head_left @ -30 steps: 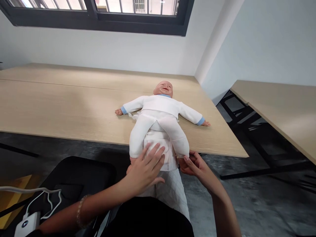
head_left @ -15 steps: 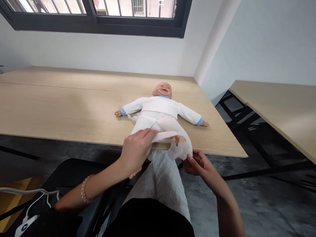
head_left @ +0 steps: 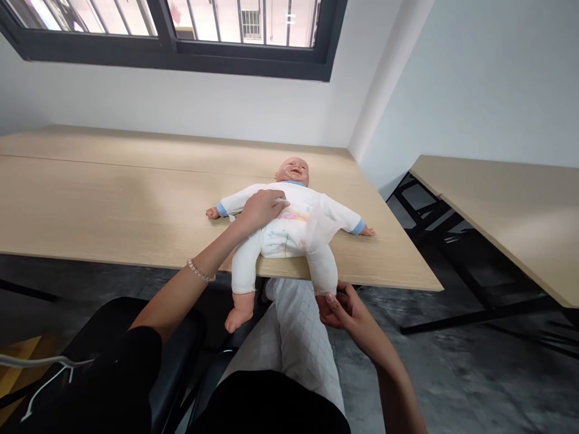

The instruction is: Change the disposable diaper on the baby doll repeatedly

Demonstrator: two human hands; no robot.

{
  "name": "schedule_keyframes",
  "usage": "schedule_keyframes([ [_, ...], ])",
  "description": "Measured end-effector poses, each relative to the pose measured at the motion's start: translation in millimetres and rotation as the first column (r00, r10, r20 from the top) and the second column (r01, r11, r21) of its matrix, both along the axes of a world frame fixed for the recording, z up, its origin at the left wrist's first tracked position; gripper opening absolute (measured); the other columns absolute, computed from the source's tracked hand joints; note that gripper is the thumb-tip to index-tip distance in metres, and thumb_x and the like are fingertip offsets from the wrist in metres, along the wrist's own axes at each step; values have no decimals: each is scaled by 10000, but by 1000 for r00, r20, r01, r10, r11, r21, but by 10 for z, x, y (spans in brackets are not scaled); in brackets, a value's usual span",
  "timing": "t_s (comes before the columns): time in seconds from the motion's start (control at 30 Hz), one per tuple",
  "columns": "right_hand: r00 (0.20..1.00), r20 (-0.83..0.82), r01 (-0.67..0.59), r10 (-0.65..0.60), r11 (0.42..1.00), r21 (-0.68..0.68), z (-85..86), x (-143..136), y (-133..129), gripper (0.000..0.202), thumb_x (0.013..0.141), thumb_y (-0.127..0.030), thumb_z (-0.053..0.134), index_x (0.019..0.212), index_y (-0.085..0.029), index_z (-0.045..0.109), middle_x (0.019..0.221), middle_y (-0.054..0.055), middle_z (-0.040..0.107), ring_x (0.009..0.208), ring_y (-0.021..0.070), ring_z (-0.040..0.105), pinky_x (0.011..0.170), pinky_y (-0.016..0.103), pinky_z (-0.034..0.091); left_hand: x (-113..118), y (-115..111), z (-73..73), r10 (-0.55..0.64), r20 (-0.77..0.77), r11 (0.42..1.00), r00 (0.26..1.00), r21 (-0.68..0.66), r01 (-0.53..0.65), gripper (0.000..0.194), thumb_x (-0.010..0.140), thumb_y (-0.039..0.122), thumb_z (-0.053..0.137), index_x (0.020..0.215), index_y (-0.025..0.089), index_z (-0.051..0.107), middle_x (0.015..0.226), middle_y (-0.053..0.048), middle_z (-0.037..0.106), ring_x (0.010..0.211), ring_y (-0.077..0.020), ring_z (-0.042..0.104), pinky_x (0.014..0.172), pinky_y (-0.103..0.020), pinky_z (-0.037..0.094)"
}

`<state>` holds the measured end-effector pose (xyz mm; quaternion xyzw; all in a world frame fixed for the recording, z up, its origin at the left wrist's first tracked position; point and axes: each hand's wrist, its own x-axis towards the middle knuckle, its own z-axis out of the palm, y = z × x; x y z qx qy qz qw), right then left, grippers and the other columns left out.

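A baby doll [head_left: 301, 191] in a white top with blue cuffs lies on its back, legs hanging over the table's front edge. Between its legs a white diaper [head_left: 284, 239] with a coloured print is folded up over the belly. My left hand [head_left: 263, 210] is closed on the diaper's upper edge at the belly. A thin whitish side flap of the diaper stands loose on the right. My right hand [head_left: 347, 310] grips the doll's right-side foot below the table edge; the foot is largely hidden by my fingers. The doll's other foot [head_left: 239, 312] hangs free.
The doll rests near the right end of a light wooden table [head_left: 113, 205] against a wall with a barred window [head_left: 244, 24]. Another table [head_left: 506, 211] stands to the right. Below left are a black chair [head_left: 117, 316] and a white cable [head_left: 40, 361].
My left hand has moved up and away from me, bringing the diaper front from over the legs onto the belly. The doll's legs now show. My right hand stays low at the foot.
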<state>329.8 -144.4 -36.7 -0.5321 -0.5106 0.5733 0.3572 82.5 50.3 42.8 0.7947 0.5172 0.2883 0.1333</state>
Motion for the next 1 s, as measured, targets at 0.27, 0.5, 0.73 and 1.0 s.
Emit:
schedule_keyframes([
  [0.27, 954, 260, 102, -151, 976, 191, 226, 228, 356, 622, 875, -803, 474, 991, -206, 599, 1015, 119, 699, 860, 259, 665, 803, 421, 525, -32, 29, -60, -94, -3, 993, 996, 70, 94, 191, 976, 278, 427, 923, 206, 595, 871, -82, 681, 874, -265, 621, 789, -343, 429],
  [0.5, 991, 93, 77, -99, 974, 211, 218, -144, 650, 672, 791, -717, 658, 1230, -241, 483, 1285, 117, 627, 1210, 285, 600, 1010, 410, 510, 18, 115, 10, 52, -43, 994, 998, 102, -47, 221, 983, 298, 435, 1061, 209, 622, 762, -66, 662, 775, -278, 634, 689, -318, 374],
  [0.73, 980, 181, 20, -78, 953, 302, 129, -340, 587, 490, 924, -702, 469, 1021, -225, 531, 1076, 90, 663, 1053, 272, 620, 953, 401, 510, -43, 257, -151, -129, 143, 992, 981, 20, 127, 207, 890, 378, 552, 814, 194, 607, 814, -28, 679, 799, -217, 612, 769, -309, 427],
  [1.0, 912, 370, -50, -178, 847, 529, 120, -108, 1226, 569, 651, -393, 791, 1163, -190, 645, 1331, 157, 602, 1317, 386, 480, 1167, 533, 341, -21, 235, -157, -121, 153, 993, 981, 27, 119, 192, 867, 360, 567, 784, 192, 611, 855, -37, 694, 859, -226, 619, 804, -332, 433],
])
